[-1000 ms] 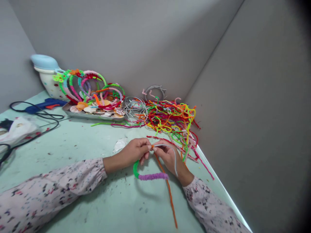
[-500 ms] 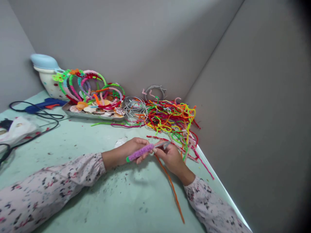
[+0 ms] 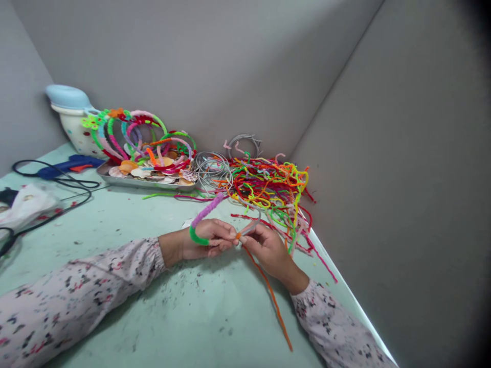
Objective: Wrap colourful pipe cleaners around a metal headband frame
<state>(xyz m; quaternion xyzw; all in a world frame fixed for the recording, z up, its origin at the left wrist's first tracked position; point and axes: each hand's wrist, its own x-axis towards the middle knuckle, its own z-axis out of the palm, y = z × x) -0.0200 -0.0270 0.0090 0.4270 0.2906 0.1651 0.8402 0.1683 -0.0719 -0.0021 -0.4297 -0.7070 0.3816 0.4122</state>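
Note:
Between my hands is a wire ring, wrapped in purple, green and pale pink pipe cleaner along one stretch, with bare grey wire on the rest. My left hand pinches its pink-wrapped part. Beside those fingertips, a bit of orange wraps around the wire. My right hand is closed at the same spot, thumb and finger on the orange pipe cleaner, whose long tail hangs down toward the front of the table. The bare wire curves up over my right fingers.
A heap of coloured pipe cleaners lies at the back right beside coiled wire. A metal tray holds shells and wrapped rings. Further left are a white pot with a blue lid, a blue glue gun and a black cord.
The wire ring has turned in my hands: its purple part now points up and away, and the green and pink parts show. The orange tail has barely moved.

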